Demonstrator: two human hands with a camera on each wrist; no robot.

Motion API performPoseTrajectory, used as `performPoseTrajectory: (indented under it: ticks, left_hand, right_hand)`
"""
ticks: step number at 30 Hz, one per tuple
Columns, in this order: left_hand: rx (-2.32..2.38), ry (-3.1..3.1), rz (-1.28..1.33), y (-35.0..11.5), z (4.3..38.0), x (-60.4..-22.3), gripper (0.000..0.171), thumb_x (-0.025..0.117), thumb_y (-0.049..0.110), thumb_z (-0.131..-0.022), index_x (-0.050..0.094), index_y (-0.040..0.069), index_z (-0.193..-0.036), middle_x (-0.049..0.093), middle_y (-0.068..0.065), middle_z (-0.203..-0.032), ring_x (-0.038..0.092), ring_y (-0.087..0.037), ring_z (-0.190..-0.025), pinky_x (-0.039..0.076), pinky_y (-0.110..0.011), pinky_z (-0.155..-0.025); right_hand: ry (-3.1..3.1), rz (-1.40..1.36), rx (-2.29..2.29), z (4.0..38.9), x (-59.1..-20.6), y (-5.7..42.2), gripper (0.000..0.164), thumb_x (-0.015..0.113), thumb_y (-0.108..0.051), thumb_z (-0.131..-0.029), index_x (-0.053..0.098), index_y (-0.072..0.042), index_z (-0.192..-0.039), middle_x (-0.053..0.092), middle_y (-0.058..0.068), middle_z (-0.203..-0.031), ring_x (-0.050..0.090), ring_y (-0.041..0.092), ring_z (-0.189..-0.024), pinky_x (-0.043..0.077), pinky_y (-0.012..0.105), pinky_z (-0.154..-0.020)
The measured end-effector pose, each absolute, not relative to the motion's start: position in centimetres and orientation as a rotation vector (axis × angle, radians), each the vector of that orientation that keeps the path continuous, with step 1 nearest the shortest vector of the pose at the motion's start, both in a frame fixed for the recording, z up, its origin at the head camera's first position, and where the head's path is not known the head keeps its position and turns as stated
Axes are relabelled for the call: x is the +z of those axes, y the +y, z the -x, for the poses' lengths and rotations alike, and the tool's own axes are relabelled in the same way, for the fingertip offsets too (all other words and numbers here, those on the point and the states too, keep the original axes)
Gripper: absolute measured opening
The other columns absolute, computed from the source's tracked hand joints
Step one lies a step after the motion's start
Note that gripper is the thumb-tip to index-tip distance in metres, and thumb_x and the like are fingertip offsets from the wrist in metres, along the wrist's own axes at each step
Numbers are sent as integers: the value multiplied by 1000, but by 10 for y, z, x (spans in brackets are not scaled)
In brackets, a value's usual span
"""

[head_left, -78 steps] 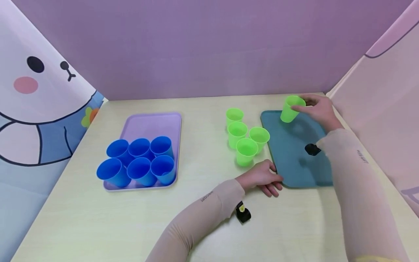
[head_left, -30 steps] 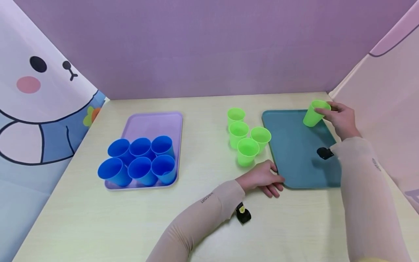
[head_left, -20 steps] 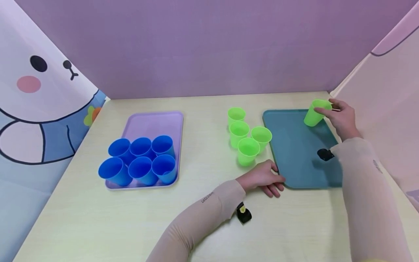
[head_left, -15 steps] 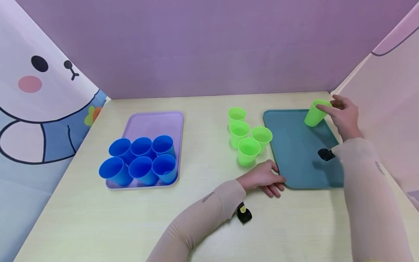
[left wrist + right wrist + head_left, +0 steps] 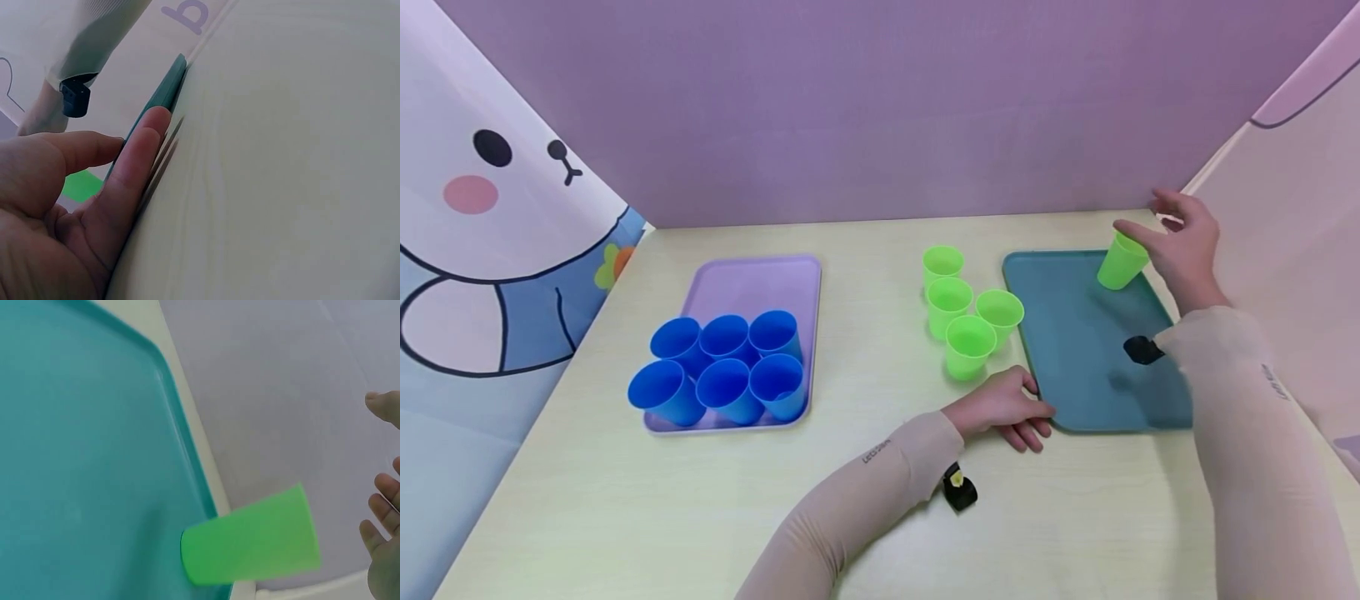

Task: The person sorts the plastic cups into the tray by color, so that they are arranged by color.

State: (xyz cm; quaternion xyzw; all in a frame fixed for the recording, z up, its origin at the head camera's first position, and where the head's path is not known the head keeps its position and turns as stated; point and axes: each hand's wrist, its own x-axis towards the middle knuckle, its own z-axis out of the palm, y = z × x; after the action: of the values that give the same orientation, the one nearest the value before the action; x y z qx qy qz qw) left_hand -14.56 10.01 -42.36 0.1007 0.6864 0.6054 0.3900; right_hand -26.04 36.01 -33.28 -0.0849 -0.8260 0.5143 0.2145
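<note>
Teal tray (image 5: 1075, 358): flat on the table (image 5: 876, 333), its near left corner at the left hand (image 5: 1000, 404).
Tray cup (image 5: 1122, 265): green, standing mouth up inside the teal tray at its far right corner.
Right hand (image 5: 1183, 246): above the teal tray's far right corner, grip wide, thumb and fingers spread; the right wrist view shows it clear of the tray cup.
Left grip: loose, thumb touching the teal tray's near left corner, fingers fairly straight beside its edge.
Four green cups (image 5: 948, 315): bunched upright on the table, left of the teal tray, the rightmost just beside its edge.
Purple tray (image 5: 748, 283): on the table, well left of the teal tray.
Six blue cups (image 5: 726, 385): two rows, mouths up, on the purple tray's near part, well left of the teal tray.
Purple wall (image 5: 910, 108): behind the teal tray.
</note>
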Motion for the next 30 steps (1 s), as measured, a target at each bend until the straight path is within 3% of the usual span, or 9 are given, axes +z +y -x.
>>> performPoseTrajectory:
  ticks: [9, 18, 30]
  left_hand:
    - [1535, 1751, -259, 99, 146, -423, 23, 64, 7, -97, 42, 5, -101, 71, -12, -71, 64, -17, -49, 53, -28, -43]
    - [1532, 1748, -270, 100, 146, -424, 23, 65, 8, -97, 42, 6, -101, 71, -12, -71, 66, -18, -50, 54, -28, -44]
    - [1536, 1750, -272, 103, 147, -430, 24, 66, 9, -97, 42, 7, -102, 71, -11, -71, 66, -18, -49, 54, -29, -43]
  right_hand:
    - [-2475, -84, 1400, 270, -329, 323, 66, 78, -25, -88, 50, -16, -147, 52, 8, -140, 48, 11, -121, 34, 31, -112]
    - [-2591, -424, 1483, 280, -338, 285, 62, 76, -14, -89, 51, -9, -145, 56, 5, -133, 51, 12, -120, 39, 39, -109]
    - [-2819, -686, 1378, 298, -341, 240, 66, 82, -20, -85, 53, -7, -143, 52, 15, -142, 46, 29, -130, 35, 50, -110]
